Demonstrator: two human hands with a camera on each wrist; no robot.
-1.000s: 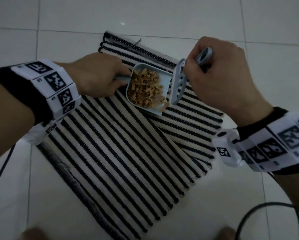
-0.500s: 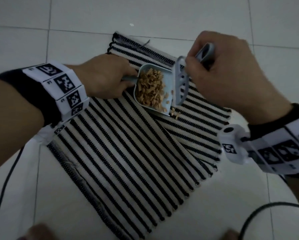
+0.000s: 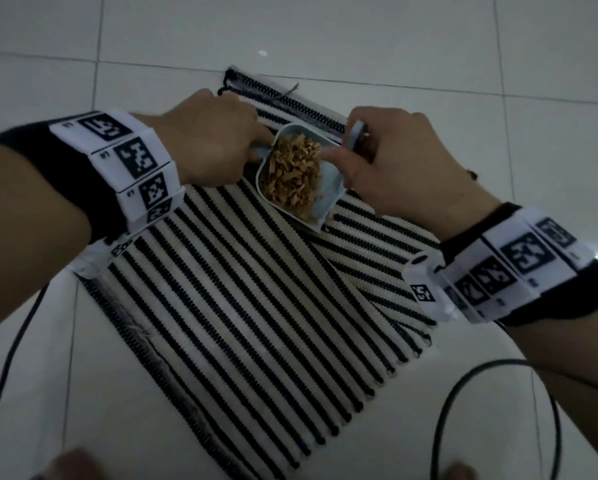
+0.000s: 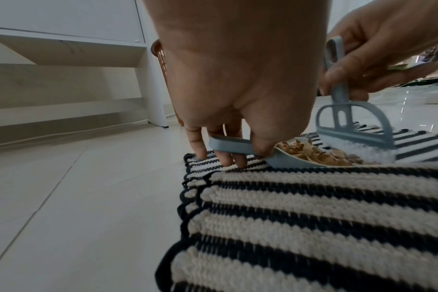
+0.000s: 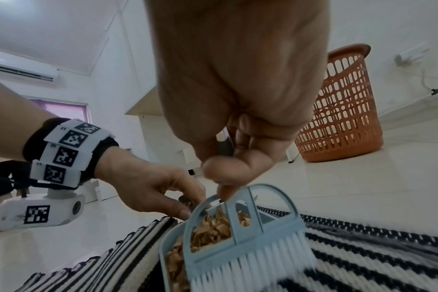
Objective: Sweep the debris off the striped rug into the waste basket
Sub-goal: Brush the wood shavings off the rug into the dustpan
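A black-and-cream striped rug (image 3: 242, 306) lies on the white tile floor. On its far end sits a small light-blue dustpan (image 3: 328, 202) heaped with tan debris (image 3: 294, 174). My left hand (image 3: 217, 147) pinches the dustpan's handle (image 4: 228, 144), thumb on top and fingers under it. My right hand (image 3: 394, 161) grips the handle of a light-blue hand brush (image 5: 248, 243), whose white bristles (image 4: 353, 150) stand at the pan's open side. The orange slotted waste basket (image 5: 338, 110) stands on the floor beyond the rug, apart from both hands.
A white cabinet on legs (image 4: 88, 49) stands behind the basket (image 4: 160, 59). Black cables (image 3: 463, 393) trail over the tiles at the near right and near left (image 3: 10, 368). My toes (image 3: 68, 465) show at the bottom edge.
The brush has swung in over the pan's open side, and the few bits that lay beside the pan's lip are gone from the rug. The pan sits slightly turned, still on the rug.
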